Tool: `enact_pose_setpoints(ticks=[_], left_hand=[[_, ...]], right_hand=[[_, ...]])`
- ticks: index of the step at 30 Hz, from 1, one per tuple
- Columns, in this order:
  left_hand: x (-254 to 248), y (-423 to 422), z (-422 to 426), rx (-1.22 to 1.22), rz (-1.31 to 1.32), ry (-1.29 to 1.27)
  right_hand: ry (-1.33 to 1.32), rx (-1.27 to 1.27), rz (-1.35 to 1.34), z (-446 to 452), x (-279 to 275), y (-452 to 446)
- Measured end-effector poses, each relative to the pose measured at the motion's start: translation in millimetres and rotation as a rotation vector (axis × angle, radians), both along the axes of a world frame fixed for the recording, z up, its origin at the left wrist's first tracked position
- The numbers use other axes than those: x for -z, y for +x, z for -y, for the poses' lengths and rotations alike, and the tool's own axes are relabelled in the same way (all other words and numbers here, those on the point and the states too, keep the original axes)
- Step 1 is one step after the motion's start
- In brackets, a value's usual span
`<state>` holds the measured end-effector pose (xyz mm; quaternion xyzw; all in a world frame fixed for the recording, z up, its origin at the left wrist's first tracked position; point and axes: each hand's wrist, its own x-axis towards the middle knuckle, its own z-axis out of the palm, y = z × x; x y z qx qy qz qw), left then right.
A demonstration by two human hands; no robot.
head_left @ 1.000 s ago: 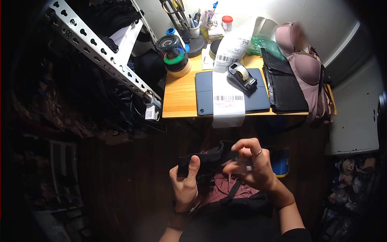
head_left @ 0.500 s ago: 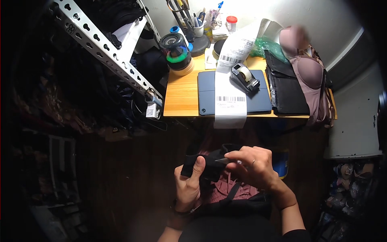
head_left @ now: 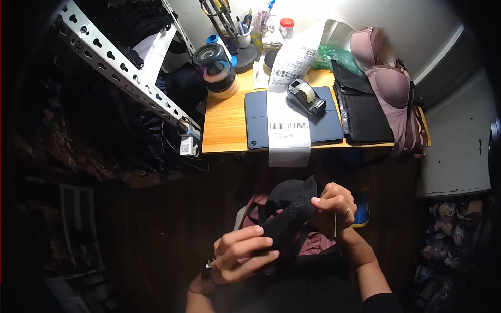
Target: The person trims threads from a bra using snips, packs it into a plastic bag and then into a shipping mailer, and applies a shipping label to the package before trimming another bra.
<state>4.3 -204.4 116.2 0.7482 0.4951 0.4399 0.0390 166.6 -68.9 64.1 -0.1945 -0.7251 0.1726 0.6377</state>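
Note:
A black garment [head_left: 287, 214], which looks like a bra with a molded cup, is stretched between my hands above my lap. My left hand [head_left: 242, 255] grips its lower left part, fingers laid over the fabric and thumb hidden. On the right, my right hand [head_left: 336, 206] pinches the garment's edge between thumb and fingers. A thin pale item [head_left: 335, 224] hangs below that hand; what it is I cannot make out. Dusty pink fabric [head_left: 315, 243] lies beneath, on my lap.
A wooden table [head_left: 224, 125] holds a blue tablet case [head_left: 326, 125], a tape dispenser [head_left: 307, 98], printed labels [head_left: 289, 138], black bags [head_left: 365, 120] and a mauve bra [head_left: 391, 88]. A white perforated rack [head_left: 125, 68] stands left. Under the table is a blue container [head_left: 361, 208].
The black garment has been spread and turned, its cup now showing. My left hand has moved left and down with its fingers extended over the cloth; my right hand now pinches the edge.

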Motion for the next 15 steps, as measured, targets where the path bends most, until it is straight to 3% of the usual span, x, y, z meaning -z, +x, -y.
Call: enact_pose_setpoints(ticks=[3, 9, 15], left_hand=[[1, -2, 0, -0.045, 0.166, -0.056], [14, 7, -5, -0.058, 0.774, -0.134], [12, 11, -8, -0.063, 1.034, -0.220]], right_hand=[[-0.002, -0.013, 0.026, 1, 1, 1], [-0.046, -0.150, 0.087, 1, -2, 9], [-0.093, -0.169, 0.142, 4, -7, 15]])
